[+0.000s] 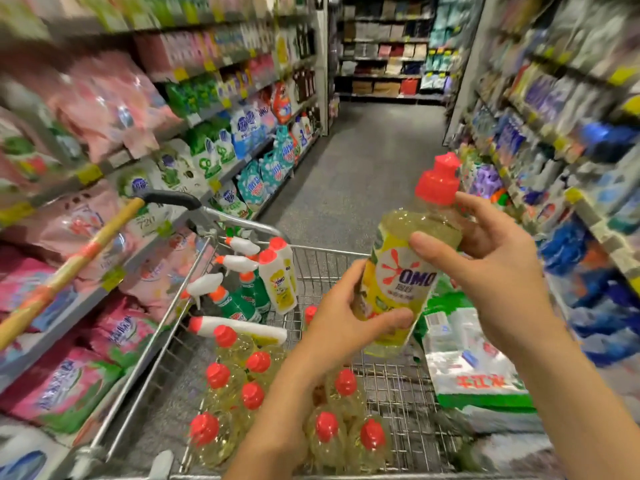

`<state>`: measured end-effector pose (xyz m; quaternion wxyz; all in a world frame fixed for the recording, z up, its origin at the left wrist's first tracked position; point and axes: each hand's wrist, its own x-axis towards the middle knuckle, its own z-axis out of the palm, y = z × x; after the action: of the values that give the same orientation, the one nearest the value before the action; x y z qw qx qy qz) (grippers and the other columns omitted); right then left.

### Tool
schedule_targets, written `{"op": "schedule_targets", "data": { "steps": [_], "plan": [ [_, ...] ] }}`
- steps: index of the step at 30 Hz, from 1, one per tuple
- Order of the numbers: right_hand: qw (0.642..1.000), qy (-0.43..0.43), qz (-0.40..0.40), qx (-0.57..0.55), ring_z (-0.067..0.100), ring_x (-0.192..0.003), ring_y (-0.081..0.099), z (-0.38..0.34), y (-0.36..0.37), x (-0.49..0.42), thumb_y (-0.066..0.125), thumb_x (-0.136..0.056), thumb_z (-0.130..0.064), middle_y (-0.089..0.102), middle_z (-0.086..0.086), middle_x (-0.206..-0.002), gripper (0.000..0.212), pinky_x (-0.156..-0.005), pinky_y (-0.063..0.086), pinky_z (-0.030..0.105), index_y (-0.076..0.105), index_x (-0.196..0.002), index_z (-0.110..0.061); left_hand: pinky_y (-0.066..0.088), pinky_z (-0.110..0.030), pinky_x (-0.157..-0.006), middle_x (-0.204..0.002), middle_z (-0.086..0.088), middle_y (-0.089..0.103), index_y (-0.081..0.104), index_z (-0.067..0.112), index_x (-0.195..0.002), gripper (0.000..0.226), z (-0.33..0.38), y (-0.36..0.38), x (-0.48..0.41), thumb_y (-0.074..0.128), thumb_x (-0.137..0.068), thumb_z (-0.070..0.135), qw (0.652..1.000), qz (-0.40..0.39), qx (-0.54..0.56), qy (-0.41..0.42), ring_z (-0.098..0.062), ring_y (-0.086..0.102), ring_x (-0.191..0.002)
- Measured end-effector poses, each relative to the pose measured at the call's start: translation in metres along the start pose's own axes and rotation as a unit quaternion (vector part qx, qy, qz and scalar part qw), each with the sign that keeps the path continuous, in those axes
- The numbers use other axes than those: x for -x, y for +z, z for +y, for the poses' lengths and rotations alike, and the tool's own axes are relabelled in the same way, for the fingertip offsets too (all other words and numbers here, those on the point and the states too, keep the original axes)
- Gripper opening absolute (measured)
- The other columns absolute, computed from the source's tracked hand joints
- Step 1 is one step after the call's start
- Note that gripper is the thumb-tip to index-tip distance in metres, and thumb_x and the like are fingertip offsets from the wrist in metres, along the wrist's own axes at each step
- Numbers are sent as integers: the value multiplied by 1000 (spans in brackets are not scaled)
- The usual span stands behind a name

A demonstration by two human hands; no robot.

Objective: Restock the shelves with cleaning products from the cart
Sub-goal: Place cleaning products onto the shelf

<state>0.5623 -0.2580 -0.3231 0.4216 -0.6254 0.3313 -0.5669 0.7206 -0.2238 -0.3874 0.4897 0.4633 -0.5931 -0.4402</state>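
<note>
The bottle [398,282] of yellow dish liquid is up out of the cart [332,252], at about 4 o'clock from the middle of the view, tilted with its red cap [438,181] toward 1 o'clock. The left hand [346,320] grips its lower body, fingers [353,271] curled round the label. The right hand [491,268] holds the shoulder, thumb across the front and the other fingers behind the neck.

The likeliest slip is at the hand-over. If one hand lets go before the other has a firm hold, the smooth bottle may drop onto the load below or the floor. A hard squeeze on the soft plastic could also force liquid past the cap. The wooden pole [69,265] leaning on the cart's rim at 9 o'clock may get knocked on a turn toward the shelves [93,174].

The wire cart, at 6 o'clock, holds:
- a cluster of red-capped yellow bottles [252,394] at its near end
- green spray bottles [242,303] and a white bottle [280,282] at the far left corner
- a white and green bag [474,368] along its 3 o'clock side
</note>
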Motion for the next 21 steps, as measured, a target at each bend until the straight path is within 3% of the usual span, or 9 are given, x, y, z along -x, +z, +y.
{"op": "schedule_targets", "data": {
  "steps": [2,5,7,11,17,21],
  "plan": [
    [999,-3,0,-32,8,-95,69,-6,7,-3,80,-69,-32,73,-7,-104,36,-73,53,17,66,-102,-39,49,-7,-72,-98,24,70,57,41,-104,44,9,2,1,80,-74,18,999,33,14,23,6,66,-90],
    [998,14,-14,-57,7,-101,67,-8,10,2,78,-75,-34,72,-7,-108,40,-78,52,17,62,-112,-29,51,-11,-71,-98,19,71,59,36,-103,42,18,3,7,80,-68,32,996,71,42,42,0,68,-90],
    [997,44,-27,-60,7,-106,65,-4,8,16,79,-74,-35,71,-8,-111,47,-80,51,16,60,-116,-26,53,-17,-75,-103,12,72,60,32,-108,48,21,3,12,78,-64,41,994,79,67,35,-6,68,-95],
    [995,71,-35,-54,7,-106,65,-2,11,58,70,-72,-33,71,-8,-112,38,-79,51,15,65,-110,-33,55,-24,-75,-102,4,74,65,23,-107,47,27,5,24,75,-66,42,991,76,106,33,-11,70,-94],
    [991,60,121,-14,9,-99,67,-27,3,115,72,-66,-33,73,-7,-105,43,-72,54,16,65,-109,-29,55,-21,-73,-104,4,74,66,23,-106,48,40,28,45,76,-65,45,989,-64,133,10,-12,70,-95],
    [971,40,234,13,8,-100,68,-52,-16,161,73,-70,-22,73,-6,-106,42,-72,53,14,65,-111,-24,55,-20,-74,-102,6,74,70,33,-102,44,53,65,55,78,-60,45,971,-184,155,13,-12,70,-95]
  ]
}}
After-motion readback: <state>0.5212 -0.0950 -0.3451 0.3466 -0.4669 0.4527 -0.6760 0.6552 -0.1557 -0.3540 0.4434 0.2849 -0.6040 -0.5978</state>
